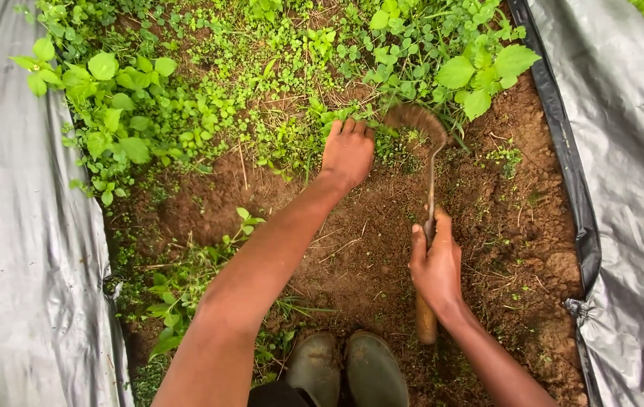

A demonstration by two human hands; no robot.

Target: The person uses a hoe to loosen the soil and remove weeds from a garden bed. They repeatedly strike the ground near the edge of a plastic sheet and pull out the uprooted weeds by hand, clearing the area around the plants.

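Observation:
My left hand (347, 153) reaches forward and closes on a clump of small green weeds (352, 114) at the edge of the bare brown soil (518, 241). My right hand (436, 264) is wrapped around the wooden handle (426, 320) of a hand hoe. Its thin metal shank runs forward to a curved, soil-covered blade (417, 118) that sits in the weeds just right of my left hand. My two dark rubber boots (348, 369) show at the bottom of the view.
Grey plastic sheeting (13, 249) lines the left side of the bed and more grey plastic sheeting (631, 173) lines the right. Dense leafy weeds (118, 105) fill the far and left parts of the bed; larger leaves (487, 71) stand at the far right.

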